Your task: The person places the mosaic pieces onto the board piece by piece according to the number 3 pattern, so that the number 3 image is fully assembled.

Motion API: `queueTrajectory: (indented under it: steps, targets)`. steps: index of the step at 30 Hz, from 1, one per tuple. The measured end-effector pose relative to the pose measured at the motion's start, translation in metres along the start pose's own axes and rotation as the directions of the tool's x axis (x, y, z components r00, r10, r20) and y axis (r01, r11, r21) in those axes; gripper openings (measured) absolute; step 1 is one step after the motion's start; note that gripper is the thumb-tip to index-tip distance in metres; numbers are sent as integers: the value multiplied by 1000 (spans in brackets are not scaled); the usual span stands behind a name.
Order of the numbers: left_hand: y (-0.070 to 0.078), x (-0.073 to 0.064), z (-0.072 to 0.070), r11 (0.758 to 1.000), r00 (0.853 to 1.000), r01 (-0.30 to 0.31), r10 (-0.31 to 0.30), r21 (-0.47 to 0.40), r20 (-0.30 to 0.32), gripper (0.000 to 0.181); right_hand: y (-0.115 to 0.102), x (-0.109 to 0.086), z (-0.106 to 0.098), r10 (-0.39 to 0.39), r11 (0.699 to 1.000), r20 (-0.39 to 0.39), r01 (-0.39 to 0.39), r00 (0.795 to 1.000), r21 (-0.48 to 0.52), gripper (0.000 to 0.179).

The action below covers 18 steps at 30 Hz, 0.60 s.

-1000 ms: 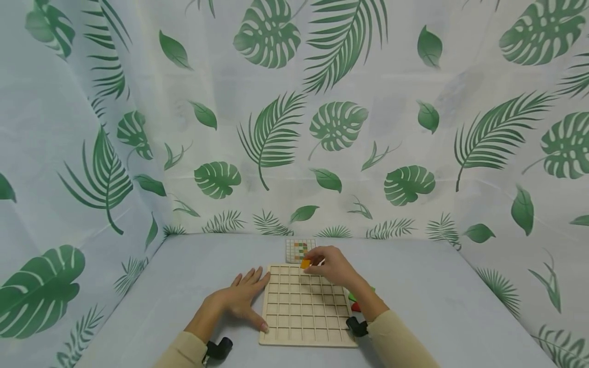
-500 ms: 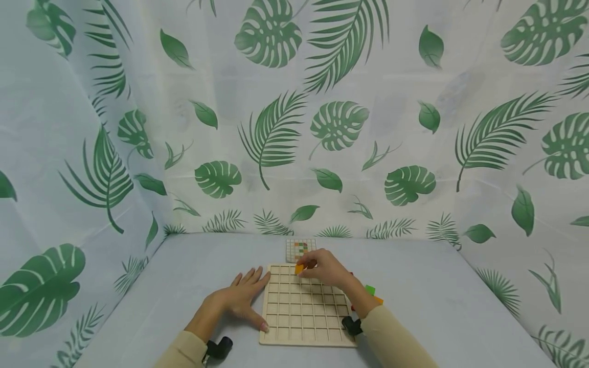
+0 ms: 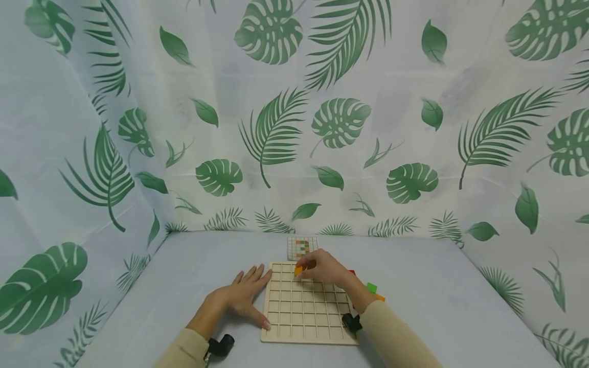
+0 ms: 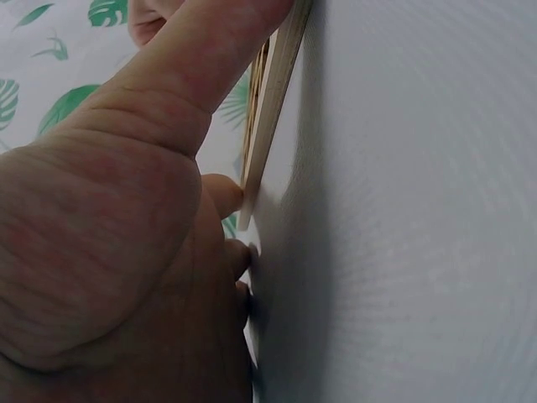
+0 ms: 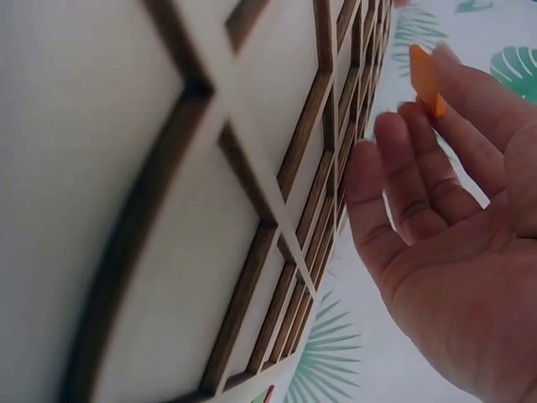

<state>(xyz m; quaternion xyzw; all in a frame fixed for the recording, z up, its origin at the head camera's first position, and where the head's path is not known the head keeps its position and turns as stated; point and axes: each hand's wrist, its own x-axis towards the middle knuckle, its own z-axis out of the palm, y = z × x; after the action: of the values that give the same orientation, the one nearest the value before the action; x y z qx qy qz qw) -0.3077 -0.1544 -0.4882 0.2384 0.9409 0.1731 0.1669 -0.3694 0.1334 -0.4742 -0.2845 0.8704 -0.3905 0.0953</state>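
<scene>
A wooden board (image 3: pixel 308 322) with a grid of square cells lies on the table in the head view. My right hand (image 3: pixel 323 268) is over its far part and pinches an orange tile (image 3: pixel 298 271) between thumb and fingertips. In the right wrist view the orange tile (image 5: pixel 426 81) stands tilted in that pinch, near the board's grid (image 5: pixel 277 201), with the other fingers bent loosely. My left hand (image 3: pixel 241 295) rests at the board's left edge with fingers spread. Its thumb (image 4: pixel 159 92) lies along the board's side (image 4: pixel 273 109) in the left wrist view.
Behind the board lies a small pattern card (image 3: pixel 302 248) with a coloured grid. Right of the board, partly hidden by my right forearm, are a green tile (image 3: pixel 371 288), an orange piece (image 3: pixel 380 297) and a red piece (image 3: pixel 352 272). A leaf-print cloth (image 3: pixel 285 128) hangs behind.
My right hand has moved slightly left with the orange tile, over the board's far rows. More coloured pieces show beside the right forearm. The left hand has stayed in place.
</scene>
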Motion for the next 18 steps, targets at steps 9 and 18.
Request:
queueTrajectory:
  steps: [9,18]
  targets:
    - [-1,1,1,1000,1000,-1,1,-10,3,136,-3,1,2,2,1000,46,0,999,-31,28]
    - [0,-1,0,1000,1000,-10,9,-13,-6,136,-4,2,3,13,998,37,-10,999,-67,22]
